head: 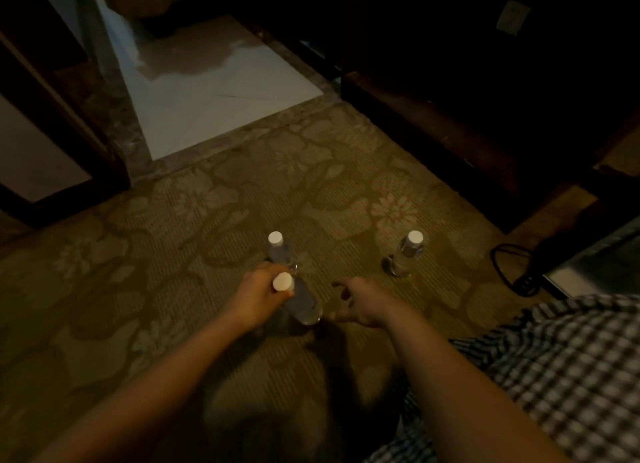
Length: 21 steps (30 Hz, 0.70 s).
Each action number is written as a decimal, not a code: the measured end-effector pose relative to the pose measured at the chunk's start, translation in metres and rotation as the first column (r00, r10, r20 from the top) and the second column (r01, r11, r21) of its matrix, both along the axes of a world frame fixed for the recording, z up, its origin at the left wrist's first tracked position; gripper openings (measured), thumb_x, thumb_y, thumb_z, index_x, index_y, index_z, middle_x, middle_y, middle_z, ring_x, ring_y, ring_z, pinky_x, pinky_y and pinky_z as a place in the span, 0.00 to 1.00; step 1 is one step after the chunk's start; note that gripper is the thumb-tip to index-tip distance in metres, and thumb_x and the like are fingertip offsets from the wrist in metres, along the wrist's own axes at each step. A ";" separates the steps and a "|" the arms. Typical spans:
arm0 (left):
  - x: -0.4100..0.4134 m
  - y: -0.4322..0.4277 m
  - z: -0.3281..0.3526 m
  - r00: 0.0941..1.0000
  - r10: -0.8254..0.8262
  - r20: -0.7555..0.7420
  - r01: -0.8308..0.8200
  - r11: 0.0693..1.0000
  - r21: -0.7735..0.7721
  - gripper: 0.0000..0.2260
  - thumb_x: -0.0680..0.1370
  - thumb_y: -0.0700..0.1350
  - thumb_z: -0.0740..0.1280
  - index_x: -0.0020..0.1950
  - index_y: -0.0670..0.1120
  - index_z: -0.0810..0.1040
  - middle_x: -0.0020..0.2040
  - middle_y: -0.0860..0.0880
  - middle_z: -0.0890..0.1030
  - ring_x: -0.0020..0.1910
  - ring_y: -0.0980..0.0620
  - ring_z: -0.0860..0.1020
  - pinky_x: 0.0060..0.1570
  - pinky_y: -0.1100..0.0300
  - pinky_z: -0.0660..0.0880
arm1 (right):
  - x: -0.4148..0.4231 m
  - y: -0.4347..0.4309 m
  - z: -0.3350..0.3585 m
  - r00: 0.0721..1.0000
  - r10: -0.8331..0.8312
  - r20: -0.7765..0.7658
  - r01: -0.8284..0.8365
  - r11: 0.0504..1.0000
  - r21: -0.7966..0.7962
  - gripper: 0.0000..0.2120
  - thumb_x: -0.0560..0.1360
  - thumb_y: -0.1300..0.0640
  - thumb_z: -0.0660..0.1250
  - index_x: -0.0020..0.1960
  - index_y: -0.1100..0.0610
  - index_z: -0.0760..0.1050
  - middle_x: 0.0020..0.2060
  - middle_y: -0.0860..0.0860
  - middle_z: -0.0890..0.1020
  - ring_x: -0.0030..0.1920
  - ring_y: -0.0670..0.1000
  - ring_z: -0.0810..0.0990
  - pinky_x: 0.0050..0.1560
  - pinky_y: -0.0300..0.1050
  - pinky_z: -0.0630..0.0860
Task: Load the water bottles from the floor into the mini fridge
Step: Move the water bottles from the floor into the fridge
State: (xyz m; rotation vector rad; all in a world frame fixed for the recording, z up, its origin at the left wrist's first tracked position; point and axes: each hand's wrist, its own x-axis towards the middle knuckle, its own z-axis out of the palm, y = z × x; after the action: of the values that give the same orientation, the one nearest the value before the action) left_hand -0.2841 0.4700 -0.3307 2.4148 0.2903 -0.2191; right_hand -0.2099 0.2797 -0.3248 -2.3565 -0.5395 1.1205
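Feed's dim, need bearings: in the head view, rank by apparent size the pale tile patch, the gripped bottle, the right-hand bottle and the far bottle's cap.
1. Pale tile patch, largest by far.
2. Gripped bottle and right-hand bottle: look alike; the gripped one is nearer the camera, so unranked.
3. Far bottle's cap, smallest.

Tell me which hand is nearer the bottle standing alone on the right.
Right. The right hand hangs open just left of the lone bottle and closer to the person, not touching it. The left hand is farther left, gripping the nearest bottle by its neck.
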 end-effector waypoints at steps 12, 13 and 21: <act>0.028 -0.069 0.123 0.890 -0.420 0.176 0.420 0.907 0.041 0.12 0.72 0.47 0.70 0.54 0.51 0.77 0.48 0.56 0.77 0.46 0.60 0.76 0.49 0.60 0.76 | 0.002 -0.048 0.064 0.984 -0.035 0.174 -0.018 0.955 0.295 0.36 0.66 0.53 0.75 0.70 0.47 0.63 0.66 0.48 0.73 0.66 0.49 0.72 0.66 0.51 0.70; 0.032 -0.073 0.131 0.880 -0.436 0.191 0.438 0.898 0.032 0.12 0.71 0.48 0.71 0.54 0.52 0.77 0.48 0.54 0.78 0.46 0.59 0.76 0.49 0.60 0.76 | 0.001 -0.055 0.070 0.982 -0.074 0.173 0.009 0.937 0.349 0.35 0.66 0.53 0.75 0.69 0.48 0.64 0.65 0.47 0.74 0.65 0.48 0.72 0.66 0.50 0.71; 0.056 -0.117 0.171 0.804 -0.443 0.396 0.501 0.864 -0.051 0.11 0.70 0.54 0.69 0.52 0.60 0.75 0.49 0.60 0.79 0.51 0.62 0.77 0.51 0.66 0.75 | 0.001 -0.110 0.123 0.910 -0.243 0.337 0.068 0.887 0.456 0.28 0.67 0.50 0.74 0.64 0.50 0.71 0.57 0.45 0.80 0.56 0.43 0.78 0.58 0.43 0.75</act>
State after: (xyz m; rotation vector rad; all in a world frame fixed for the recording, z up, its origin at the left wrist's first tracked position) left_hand -0.2284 0.3526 -0.1599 2.2741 -0.4992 0.0046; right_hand -0.2088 0.1699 -0.2017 -2.1670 -0.6407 0.3955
